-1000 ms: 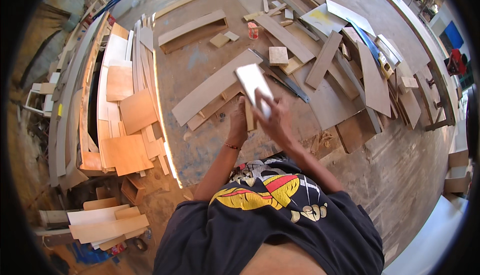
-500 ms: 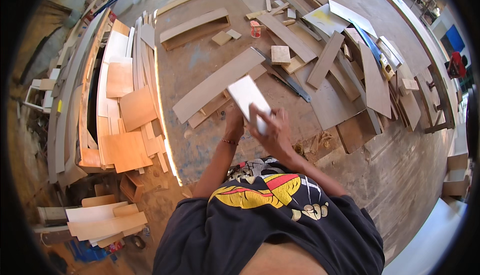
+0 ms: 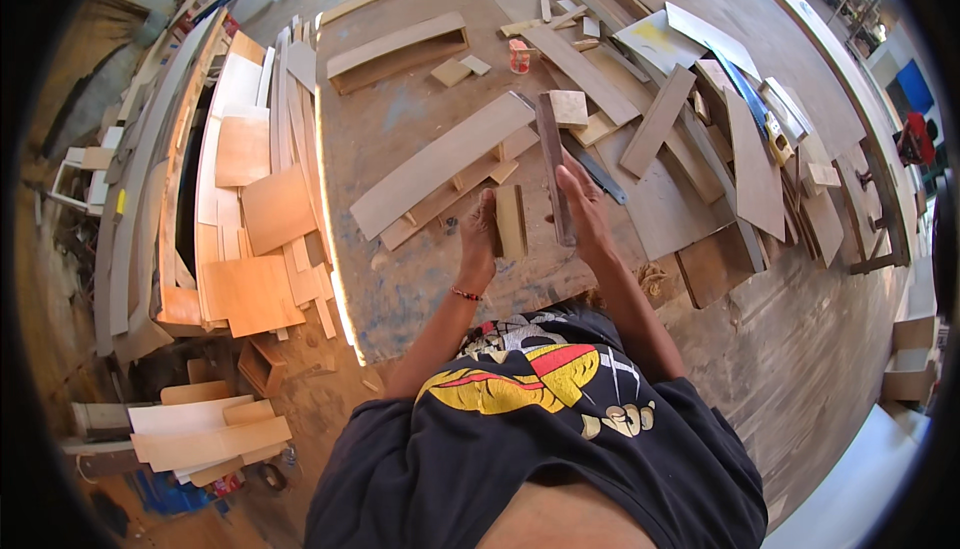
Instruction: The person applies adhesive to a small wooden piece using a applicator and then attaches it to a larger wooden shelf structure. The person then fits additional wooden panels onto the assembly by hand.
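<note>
My left hand grips a short yellowish-brown wooden block, its fingers mostly hidden on the far side. My right hand holds a long, narrow, dark brown wooden piece upright, palm and fingers along its right side. A gap separates the two pieces, both above the work table. Just beyond them lies an assembly of long grey-brown boards with small blocks between. A square wooden block sits behind the far end of the dark piece, and a handsaw lies right of it.
A long box-like wooden piece and a red cup stand farther back. Loose boards, a white sheet and a blue spirit level pile up at right. Stacked orange-brown panels line the left side.
The pale-faced piece held between both hands no longer shows its pale face. My hands have moved apart, each now with a separate wooden piece, the right one turned edge-up.
</note>
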Tool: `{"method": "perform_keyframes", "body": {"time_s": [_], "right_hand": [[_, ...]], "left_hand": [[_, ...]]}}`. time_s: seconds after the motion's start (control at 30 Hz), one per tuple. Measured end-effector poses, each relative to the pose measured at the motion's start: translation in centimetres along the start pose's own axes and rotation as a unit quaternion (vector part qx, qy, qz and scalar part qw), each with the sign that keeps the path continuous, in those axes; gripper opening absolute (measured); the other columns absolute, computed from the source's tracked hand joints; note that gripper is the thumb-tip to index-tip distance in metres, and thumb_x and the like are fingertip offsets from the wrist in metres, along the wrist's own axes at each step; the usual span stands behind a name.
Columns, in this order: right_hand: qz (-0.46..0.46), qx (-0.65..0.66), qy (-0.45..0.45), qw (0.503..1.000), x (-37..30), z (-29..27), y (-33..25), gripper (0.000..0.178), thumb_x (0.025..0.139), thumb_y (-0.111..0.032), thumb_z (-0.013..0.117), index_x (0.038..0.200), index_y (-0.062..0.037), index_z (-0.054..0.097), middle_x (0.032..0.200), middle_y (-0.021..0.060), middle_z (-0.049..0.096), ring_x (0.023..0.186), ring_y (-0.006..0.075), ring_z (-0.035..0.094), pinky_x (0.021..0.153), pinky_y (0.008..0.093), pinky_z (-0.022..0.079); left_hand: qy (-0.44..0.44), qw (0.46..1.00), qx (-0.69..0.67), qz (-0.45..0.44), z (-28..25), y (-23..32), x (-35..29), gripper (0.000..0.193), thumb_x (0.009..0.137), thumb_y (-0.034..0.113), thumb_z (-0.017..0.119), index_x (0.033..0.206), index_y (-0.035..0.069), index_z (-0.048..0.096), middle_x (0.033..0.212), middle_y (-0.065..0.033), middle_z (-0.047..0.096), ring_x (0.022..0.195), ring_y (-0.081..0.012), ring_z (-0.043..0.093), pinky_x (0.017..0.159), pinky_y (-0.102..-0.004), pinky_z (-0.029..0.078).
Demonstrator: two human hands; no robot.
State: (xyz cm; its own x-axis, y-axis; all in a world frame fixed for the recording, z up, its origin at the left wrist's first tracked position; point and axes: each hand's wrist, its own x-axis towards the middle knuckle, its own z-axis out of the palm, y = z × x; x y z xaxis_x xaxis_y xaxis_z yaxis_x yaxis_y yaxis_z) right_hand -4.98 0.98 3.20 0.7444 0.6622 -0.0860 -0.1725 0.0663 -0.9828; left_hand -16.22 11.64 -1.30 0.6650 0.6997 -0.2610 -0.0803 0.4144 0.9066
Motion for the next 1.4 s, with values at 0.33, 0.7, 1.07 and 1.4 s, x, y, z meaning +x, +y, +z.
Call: {"method": "perform_keyframes", "body": {"time_s": [0.33, 0.7, 1.07, 1.4], "right_hand": [[-0.003, 0.159, -0.064, 0.985, -2.1, 0.0, 1.4, 0.053, 0.092, -0.029, 0.051, 0.137, -0.0047, 0.036, 0.131, 0.0059, 0.047, 0.116, 0.0123, 0.045, 0.098, 0.0257, 0.034], [-0.009, 0.017, -0.049, 0.999, -2.0, -1.6, 1.4, 0.06, 0.089, -0.04, 0.052, 0.136, -0.0061, 0.038, 0.108, 0.0028, 0.055, 0.091, 0.0114, 0.053, 0.076, 0.0269, 0.045], [-0.157, -0.379, -0.056, 0.91, -3.7, -1.8, -1.4, 0.044, 0.085, -0.042, 0.058, 0.125, -0.0235, 0.055, 0.111, 0.0205, 0.052, 0.103, 0.0323, 0.051, 0.09, 0.0382, 0.04], [-0.15, -0.34, -0.074, 0.926, -5.8, -2.6, 0.1, 0.041, 0.084, -0.036, 0.061, 0.123, -0.0225, 0.057, 0.108, 0.0179, 0.053, 0.103, 0.0302, 0.05, 0.087, 0.0375, 0.04]], "left_hand": [[-0.151, 0.988, -0.005, 0.012, 1.4, 1.4, -2.6, 0.03, 0.088, 0.012, 0.059, 0.115, 0.001, 0.051, 0.098, -0.0038, 0.06, 0.089, -0.0099, 0.056, 0.078, -0.0237, 0.045], [-0.16, 0.843, 0.433, 0.275, -0.4, -1.8, -2.8, 0.078, 0.073, -0.002, 0.056, 0.142, 0.003, 0.018, 0.125, -0.0205, 0.045, 0.11, -0.0363, 0.045, 0.098, -0.0398, 0.035], [-0.128, 0.79, 0.471, 0.37, 0.7, 0.3, -3.2, 0.067, 0.061, 0.013, 0.069, 0.122, 0.001, 0.043, 0.116, -0.0204, 0.048, 0.108, -0.0399, 0.044, 0.091, -0.0452, 0.036], [-0.142, 0.777, 0.49, 0.369, 1.9, -0.7, -3.7, 0.056, 0.058, 0.016, 0.07, 0.109, 0.002, 0.052, 0.103, -0.0171, 0.053, 0.097, -0.0345, 0.05, 0.079, -0.0428, 0.038]]}}
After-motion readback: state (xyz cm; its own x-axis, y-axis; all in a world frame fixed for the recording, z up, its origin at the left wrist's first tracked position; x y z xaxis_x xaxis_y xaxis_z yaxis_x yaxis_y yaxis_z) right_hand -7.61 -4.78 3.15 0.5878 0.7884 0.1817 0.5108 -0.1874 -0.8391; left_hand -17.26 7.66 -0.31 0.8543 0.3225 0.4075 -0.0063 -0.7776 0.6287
